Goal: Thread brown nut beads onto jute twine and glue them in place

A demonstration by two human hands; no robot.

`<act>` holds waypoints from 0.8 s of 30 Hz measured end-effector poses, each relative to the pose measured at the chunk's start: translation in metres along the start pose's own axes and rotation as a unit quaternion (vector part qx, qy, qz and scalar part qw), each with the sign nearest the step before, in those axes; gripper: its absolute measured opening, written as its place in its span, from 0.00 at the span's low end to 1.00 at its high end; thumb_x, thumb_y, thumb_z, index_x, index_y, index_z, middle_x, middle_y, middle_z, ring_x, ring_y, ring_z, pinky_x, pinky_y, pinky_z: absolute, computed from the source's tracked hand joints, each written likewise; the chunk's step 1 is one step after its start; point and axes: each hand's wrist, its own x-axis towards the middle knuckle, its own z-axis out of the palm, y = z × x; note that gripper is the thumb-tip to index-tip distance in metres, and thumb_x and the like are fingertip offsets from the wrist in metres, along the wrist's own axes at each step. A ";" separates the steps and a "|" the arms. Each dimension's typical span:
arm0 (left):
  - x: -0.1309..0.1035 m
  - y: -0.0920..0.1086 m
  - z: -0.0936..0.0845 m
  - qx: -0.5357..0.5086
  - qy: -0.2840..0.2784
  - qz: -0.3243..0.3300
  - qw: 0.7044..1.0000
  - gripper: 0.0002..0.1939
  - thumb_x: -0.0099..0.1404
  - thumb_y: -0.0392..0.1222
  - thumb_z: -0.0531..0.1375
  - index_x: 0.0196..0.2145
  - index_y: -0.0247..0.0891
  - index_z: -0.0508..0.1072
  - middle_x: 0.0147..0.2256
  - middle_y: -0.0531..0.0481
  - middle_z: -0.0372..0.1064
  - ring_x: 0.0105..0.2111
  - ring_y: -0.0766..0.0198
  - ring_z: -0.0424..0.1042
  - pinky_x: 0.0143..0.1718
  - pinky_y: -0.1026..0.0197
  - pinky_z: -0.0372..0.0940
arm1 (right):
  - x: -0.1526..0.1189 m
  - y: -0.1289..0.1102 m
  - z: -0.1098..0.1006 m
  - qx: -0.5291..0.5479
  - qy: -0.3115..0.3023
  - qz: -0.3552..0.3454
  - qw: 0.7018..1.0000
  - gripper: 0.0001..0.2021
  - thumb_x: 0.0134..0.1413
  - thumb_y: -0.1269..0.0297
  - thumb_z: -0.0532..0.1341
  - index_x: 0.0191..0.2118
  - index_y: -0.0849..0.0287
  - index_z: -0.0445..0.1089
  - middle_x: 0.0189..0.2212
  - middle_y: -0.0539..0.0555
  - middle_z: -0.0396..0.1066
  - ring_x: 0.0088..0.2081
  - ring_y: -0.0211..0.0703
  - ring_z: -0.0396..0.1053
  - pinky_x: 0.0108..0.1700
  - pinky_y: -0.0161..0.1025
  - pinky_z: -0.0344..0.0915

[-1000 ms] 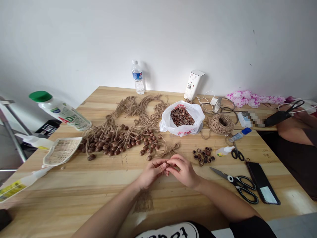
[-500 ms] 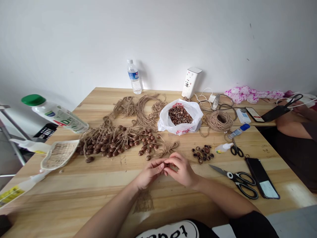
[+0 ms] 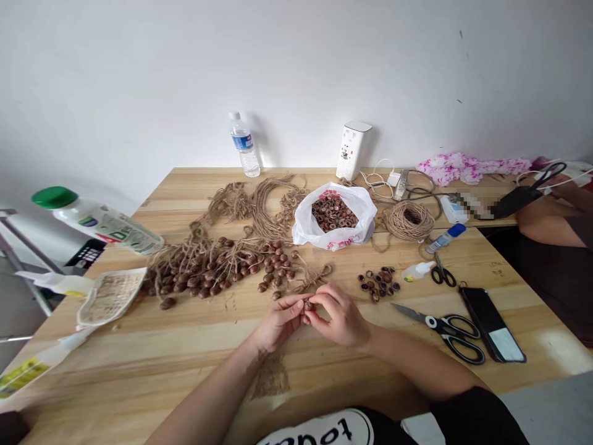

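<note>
Between the fingertips of both hands is a small round brown nut shell (image 3: 309, 305), partly covered by the fingers. My left hand (image 3: 279, 324) pinches it from the left. From the right, my right hand (image 3: 343, 320) closes thumb and forefinger on it. Just beyond the fingers lies a knotted bunch of twine (image 3: 317, 279). Brown nuts on twine strands (image 3: 199, 275) are heaped to the left, with a smaller cluster of nuts (image 3: 280, 262) beside them. Several cut shell pieces (image 3: 380, 285) lie to the right of my hands.
A white plastic bag (image 3: 304, 227) of shell pieces stands behind my hands, beside a twine coil (image 3: 407, 221). Large scissors (image 3: 428, 321), a phone (image 3: 491, 321) and a small glue bottle (image 3: 412, 272) lie right. A woven tray (image 3: 113, 296) is left. Another person's arm (image 3: 551, 225) rests far right.
My fingers have shifted slightly, and more of the nut shell shows between them. The whole view has moved a little; both hands stay in the same place over the table.
</note>
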 end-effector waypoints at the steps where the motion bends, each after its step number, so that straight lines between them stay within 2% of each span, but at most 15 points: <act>1: 0.000 0.000 0.000 -0.005 0.001 0.000 1.000 0.13 0.51 0.37 0.68 0.36 0.33 0.79 0.30 0.46 0.75 0.27 0.67 0.70 0.31 0.63 0.63 | 0.000 0.000 0.000 0.003 0.002 0.000 1.000 0.03 0.54 0.70 0.58 0.36 0.59 0.66 0.32 0.56 0.67 0.35 0.44 0.66 0.38 0.41 0.67; 7: 0.000 0.003 0.004 -0.011 -0.009 0.007 1.000 0.12 0.50 0.37 0.69 0.35 0.34 0.79 0.30 0.47 0.75 0.27 0.67 0.70 0.31 0.63 0.63 | 0.000 0.002 0.001 0.053 0.019 0.019 0.998 0.06 0.52 0.71 0.58 0.38 0.58 0.67 0.33 0.56 0.68 0.35 0.44 0.66 0.37 0.40 0.67; 10: 0.001 0.004 0.004 -0.011 -0.014 0.011 1.000 0.11 0.52 0.37 0.68 0.35 0.34 0.79 0.30 0.46 0.75 0.26 0.67 0.69 0.31 0.63 0.62 | 0.000 0.002 0.002 0.113 0.034 0.045 0.992 0.07 0.50 0.72 0.59 0.38 0.59 0.67 0.32 0.55 0.67 0.29 0.39 0.64 0.30 0.36 0.66; 13: 0.002 0.003 0.002 -0.013 -0.020 0.013 1.000 0.11 0.54 0.38 0.67 0.37 0.33 0.79 0.29 0.46 0.75 0.25 0.68 0.68 0.31 0.63 0.62 | 0.003 0.001 -0.002 0.205 0.045 0.108 0.972 0.06 0.50 0.69 0.60 0.36 0.60 0.67 0.32 0.54 0.66 0.25 0.35 0.61 0.24 0.32 0.62; 15: 0.003 0.001 0.000 -0.013 -0.021 0.009 1.000 0.12 0.55 0.39 0.66 0.38 0.33 0.78 0.30 0.45 0.75 0.25 0.67 0.67 0.31 0.63 0.62 | 0.007 0.004 -0.011 0.268 0.040 0.168 0.948 0.06 0.50 0.66 0.60 0.36 0.60 0.68 0.32 0.54 0.66 0.26 0.35 0.62 0.26 0.32 0.63; 18: 0.004 0.000 -0.003 -0.013 -0.014 0.002 1.000 0.13 0.55 0.39 0.65 0.39 0.33 0.78 0.31 0.44 0.75 0.25 0.67 0.67 0.30 0.62 0.61 | 0.017 0.017 -0.038 0.318 0.035 0.281 0.905 0.09 0.51 0.61 0.60 0.37 0.60 0.68 0.28 0.51 0.67 0.27 0.36 0.65 0.28 0.33 0.63; 21: 0.003 0.000 -0.005 -0.007 -0.013 -0.004 1.000 0.12 0.55 0.38 0.65 0.39 0.33 0.78 0.31 0.43 0.75 0.25 0.66 0.68 0.30 0.62 0.61 | 0.025 0.044 -0.070 0.264 0.049 0.387 0.882 0.13 0.51 0.56 0.60 0.36 0.61 0.68 0.20 0.47 0.64 0.19 0.33 0.58 0.22 0.31 0.56; 23: 0.002 0.000 -0.005 -0.002 -0.012 -0.007 1.000 0.12 0.55 0.38 0.65 0.39 0.33 0.78 0.31 0.43 0.75 0.25 0.66 0.68 0.30 0.61 0.61 | 0.026 0.067 -0.086 0.171 0.052 0.415 0.892 0.14 0.50 0.55 0.59 0.35 0.62 0.69 0.20 0.48 0.65 0.20 0.34 0.60 0.23 0.31 0.56; 24: 0.002 0.000 -0.004 -0.002 -0.011 -0.007 1.000 0.12 0.55 0.38 0.65 0.39 0.33 0.78 0.31 0.43 0.75 0.25 0.66 0.68 0.30 0.61 0.61 | 0.026 0.079 -0.092 0.107 0.023 0.425 0.898 0.15 0.50 0.55 0.58 0.35 0.63 0.70 0.22 0.49 0.68 0.21 0.35 0.62 0.24 0.31 0.58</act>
